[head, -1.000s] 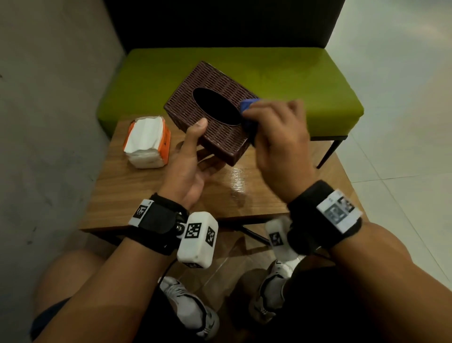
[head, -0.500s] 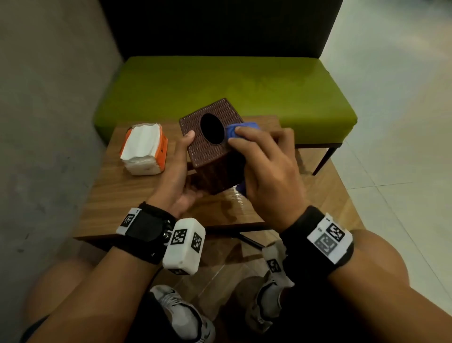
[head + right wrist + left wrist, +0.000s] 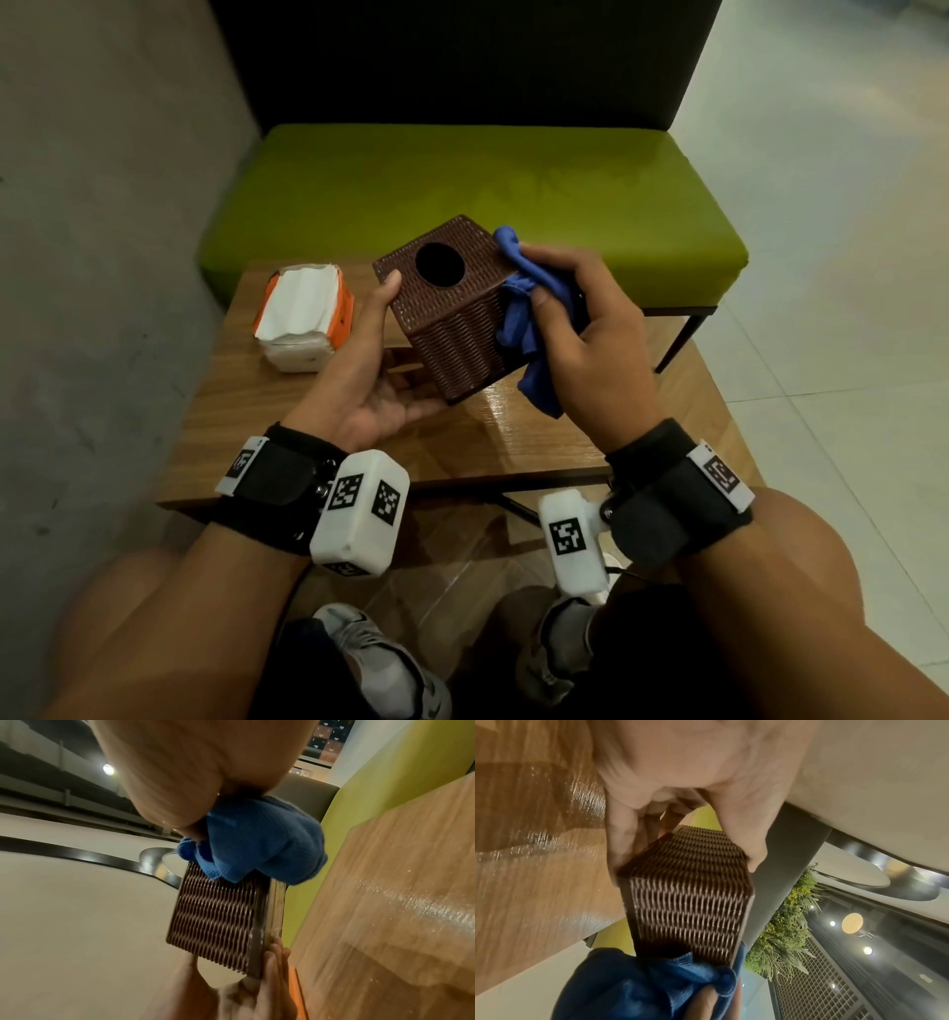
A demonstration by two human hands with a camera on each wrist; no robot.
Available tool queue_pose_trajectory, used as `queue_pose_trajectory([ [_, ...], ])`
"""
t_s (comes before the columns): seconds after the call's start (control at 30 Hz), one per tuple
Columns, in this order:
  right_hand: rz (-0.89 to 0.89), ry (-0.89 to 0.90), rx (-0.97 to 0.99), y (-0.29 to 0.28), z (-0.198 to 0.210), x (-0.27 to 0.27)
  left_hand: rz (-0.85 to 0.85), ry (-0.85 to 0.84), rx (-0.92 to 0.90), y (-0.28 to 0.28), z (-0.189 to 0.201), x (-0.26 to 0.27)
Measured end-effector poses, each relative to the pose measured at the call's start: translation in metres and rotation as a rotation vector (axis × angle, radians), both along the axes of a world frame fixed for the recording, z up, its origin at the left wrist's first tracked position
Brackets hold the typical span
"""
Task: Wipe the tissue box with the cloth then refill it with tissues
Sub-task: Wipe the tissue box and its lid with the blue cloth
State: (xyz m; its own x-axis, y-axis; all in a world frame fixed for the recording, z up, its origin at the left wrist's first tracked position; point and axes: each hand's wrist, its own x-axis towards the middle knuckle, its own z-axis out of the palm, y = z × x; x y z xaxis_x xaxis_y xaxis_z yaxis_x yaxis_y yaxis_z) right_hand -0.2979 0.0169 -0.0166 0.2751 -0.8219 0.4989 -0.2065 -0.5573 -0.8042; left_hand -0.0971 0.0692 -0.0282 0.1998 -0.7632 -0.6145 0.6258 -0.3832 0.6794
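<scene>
A brown woven tissue box [image 3: 452, 313] [image 3: 687, 902] [image 3: 221, 919] with a round hole in its top is held tilted above the wooden table [image 3: 308, 421]. My left hand [image 3: 375, 360] grips it from the left and beneath, thumb on the top edge. My right hand [image 3: 580, 329] bunches a blue cloth [image 3: 524, 303] [image 3: 641, 990] [image 3: 254, 843] against the box's right side and upper edge. A pack of white tissues in an orange wrapper [image 3: 303, 313] lies on the table to the left.
A green cushioned bench [image 3: 472, 205] with a dark backrest stands behind the table. A grey wall [image 3: 102, 205] runs along the left and tiled floor [image 3: 821, 308] lies to the right. My knees and shoes are below the table's near edge.
The box has been turned in my left hand, so a corner now faces me. My right hand with the cloth has moved from the top near the hole down onto the right side.
</scene>
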Motion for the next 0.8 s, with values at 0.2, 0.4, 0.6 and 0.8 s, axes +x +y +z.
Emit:
queue_pose_trajectory([
  [0.2, -0.06, 0.021, -0.012, 0.004, -0.006, 0.005, -0.077, -0.003, -0.039, 0.003, 0.004, 0.005],
  [0.4, -0.1, -0.009, -0.007, 0.008, -0.007, 0.013, 0.022, -0.017, -0.044, -0.003, 0.015, -0.003],
  [0.6, -0.117, -0.029, -0.034, 0.018, -0.012, 0.02, 0.132, 0.004, -0.127, -0.003, 0.019, -0.009],
  [0.8, -0.134, -0.018, -0.124, 0.031, -0.014, 0.033, 0.121, -0.002, -0.134, -0.008, 0.023, -0.01],
])
